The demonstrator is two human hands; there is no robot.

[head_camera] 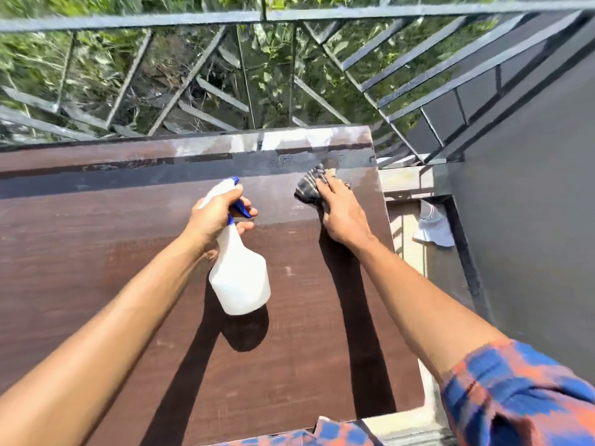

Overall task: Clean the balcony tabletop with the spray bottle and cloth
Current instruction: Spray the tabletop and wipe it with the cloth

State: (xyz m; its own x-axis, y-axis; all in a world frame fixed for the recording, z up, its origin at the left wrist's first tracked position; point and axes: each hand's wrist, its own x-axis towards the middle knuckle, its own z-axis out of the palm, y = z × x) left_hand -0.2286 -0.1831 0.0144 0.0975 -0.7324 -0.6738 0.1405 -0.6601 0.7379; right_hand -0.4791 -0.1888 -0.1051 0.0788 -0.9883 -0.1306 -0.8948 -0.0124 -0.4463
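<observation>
Wiping is under way: the right hand (343,214) presses a dark checked cloth (309,185) flat at the brown wooden table (112,252)'s one-o'clock corner, while the left hand (215,217) grips a white plastic spray bottle (240,275), lifted at centre. Next probably comes spraying unwiped areas toward nine o'clock.

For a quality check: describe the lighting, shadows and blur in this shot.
Head view: hard sunlight; the spray bottle and both arms cast sharp dark shadows on the tabletop; glare whitens its wet far edge; foliage and railing are motion-blurred; wide-angle bending at edges.
</observation>
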